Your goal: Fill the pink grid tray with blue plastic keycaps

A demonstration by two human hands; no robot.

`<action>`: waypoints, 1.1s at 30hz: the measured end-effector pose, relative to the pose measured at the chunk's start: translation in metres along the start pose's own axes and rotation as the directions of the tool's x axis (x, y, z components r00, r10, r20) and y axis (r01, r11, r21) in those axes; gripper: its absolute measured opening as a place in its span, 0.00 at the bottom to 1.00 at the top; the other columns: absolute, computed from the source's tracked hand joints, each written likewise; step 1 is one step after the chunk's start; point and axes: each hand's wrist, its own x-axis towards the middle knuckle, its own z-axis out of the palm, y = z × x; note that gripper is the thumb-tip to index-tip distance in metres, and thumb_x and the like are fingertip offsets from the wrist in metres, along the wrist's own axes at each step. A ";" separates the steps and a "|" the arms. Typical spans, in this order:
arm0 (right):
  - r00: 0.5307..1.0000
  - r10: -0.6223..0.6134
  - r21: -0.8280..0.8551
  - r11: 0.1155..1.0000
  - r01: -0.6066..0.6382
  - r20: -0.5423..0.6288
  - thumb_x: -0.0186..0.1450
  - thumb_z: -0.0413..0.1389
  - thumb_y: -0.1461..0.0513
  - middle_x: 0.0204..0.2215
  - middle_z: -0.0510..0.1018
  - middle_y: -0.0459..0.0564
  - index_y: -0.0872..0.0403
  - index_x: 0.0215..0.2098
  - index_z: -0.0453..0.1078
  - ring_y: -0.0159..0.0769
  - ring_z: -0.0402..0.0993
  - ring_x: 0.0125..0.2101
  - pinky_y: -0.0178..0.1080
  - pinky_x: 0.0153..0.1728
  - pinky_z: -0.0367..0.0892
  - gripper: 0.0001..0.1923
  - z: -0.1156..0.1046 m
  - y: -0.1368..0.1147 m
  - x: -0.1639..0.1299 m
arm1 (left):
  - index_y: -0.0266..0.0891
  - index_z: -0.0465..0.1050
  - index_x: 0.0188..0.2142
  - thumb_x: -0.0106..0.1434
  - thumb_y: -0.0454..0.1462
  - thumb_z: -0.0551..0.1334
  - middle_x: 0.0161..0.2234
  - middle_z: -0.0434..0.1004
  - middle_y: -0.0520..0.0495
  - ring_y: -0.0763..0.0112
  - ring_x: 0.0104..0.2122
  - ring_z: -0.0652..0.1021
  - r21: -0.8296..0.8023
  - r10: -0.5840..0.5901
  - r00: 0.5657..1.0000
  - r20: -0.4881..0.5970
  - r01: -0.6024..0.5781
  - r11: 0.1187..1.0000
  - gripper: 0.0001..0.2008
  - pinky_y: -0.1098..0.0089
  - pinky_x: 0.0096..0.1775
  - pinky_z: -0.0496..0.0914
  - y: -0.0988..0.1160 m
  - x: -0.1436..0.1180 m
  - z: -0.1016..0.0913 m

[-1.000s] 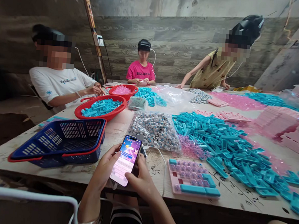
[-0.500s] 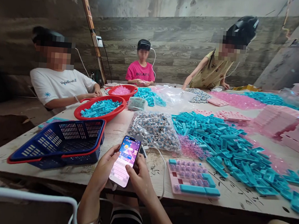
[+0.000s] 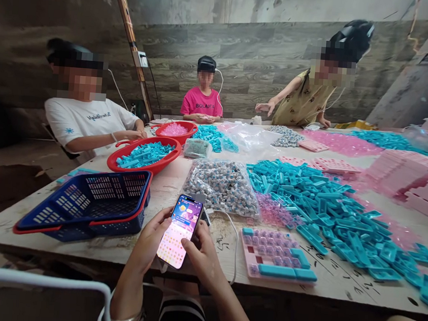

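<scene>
Since the earlier frame, the smartphone screen has changed to a coloured grid. It is gripped by both hands, left hand and right hand, at the desk near edge.

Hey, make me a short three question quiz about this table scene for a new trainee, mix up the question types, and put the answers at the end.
1. True or false: both hands hold the phone.
2. What lies on the table just right of the phone?
A. a red bowl
B. a pink tray of keycaps
C. a blue basket
3. Fill in: the big loose pile right of the clear bag of small parts is made of ____ plastic pieces.

Key
1. True: the left hand and right hand grip it by its edges.
2. B: the pink tray of keycaps.
3. Blue: the blue pieces.
</scene>
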 end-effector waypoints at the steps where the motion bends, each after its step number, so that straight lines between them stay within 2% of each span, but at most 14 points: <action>1: 1.000 0.006 0.002 1.000 -0.006 0.001 0.58 0.52 0.63 0.40 0.67 0.51 0.55 0.44 0.69 0.40 0.64 0.44 0.41 0.48 0.62 0.15 0.000 0.000 0.000 | 0.38 0.68 0.49 0.53 0.45 0.64 0.48 0.75 0.43 0.58 0.46 0.75 -0.002 0.002 1.000 -0.005 -0.002 1.000 0.25 0.68 0.43 0.70 0.000 0.000 0.000; 7: 0.999 0.029 0.032 0.999 -0.029 0.014 0.59 0.52 0.63 0.42 0.66 0.53 0.56 0.45 0.69 0.42 0.63 0.45 0.43 0.49 0.60 0.16 -0.001 -0.002 0.000 | 0.38 0.70 0.48 0.52 0.38 0.61 0.47 0.75 0.45 0.60 0.46 0.74 -0.016 0.021 1.000 -0.004 -0.021 1.000 0.22 0.69 0.43 0.69 -0.002 0.002 -0.003; 11: 1.000 0.021 0.026 0.999 -0.022 0.018 0.59 0.51 0.64 0.41 0.66 0.52 0.56 0.44 0.69 0.41 0.63 0.44 0.43 0.49 0.59 0.15 -0.002 -0.002 0.000 | 0.37 0.70 0.48 0.49 0.34 0.58 0.47 0.75 0.46 0.62 0.47 0.73 -0.028 0.025 1.000 0.014 -0.024 0.999 0.24 0.71 0.43 0.69 -0.001 0.001 -0.003; 16: 1.000 0.016 0.037 0.999 -0.016 -0.003 0.61 0.48 0.63 0.40 0.67 0.52 0.56 0.41 0.69 0.40 0.63 0.44 0.42 0.48 0.59 0.13 -0.002 0.001 0.002 | 0.36 0.69 0.48 0.45 0.32 0.57 0.44 0.76 0.44 0.61 0.44 0.75 -0.068 0.004 1.000 0.028 -0.002 0.998 0.27 0.70 0.39 0.70 0.000 0.001 0.000; 20: 1.000 0.020 0.046 0.999 -0.019 -0.010 0.61 0.48 0.62 0.40 0.68 0.52 0.55 0.39 0.69 0.41 0.64 0.44 0.43 0.48 0.59 0.12 -0.003 0.002 0.002 | 0.36 0.68 0.49 0.45 0.32 0.56 0.45 0.75 0.44 0.61 0.43 0.75 -0.050 0.017 0.999 0.047 -0.015 0.999 0.28 0.70 0.39 0.70 0.000 0.001 -0.001; 33: 1.000 0.021 0.036 0.999 -0.020 -0.007 0.61 0.49 0.62 0.40 0.68 0.52 0.55 0.42 0.70 0.41 0.64 0.44 0.44 0.50 0.59 0.13 -0.003 0.003 0.003 | 0.40 0.69 0.47 0.47 0.31 0.55 0.45 0.75 0.49 0.64 0.45 0.74 -0.012 0.020 0.999 0.036 -0.020 1.000 0.25 0.73 0.37 0.69 -0.002 0.000 -0.004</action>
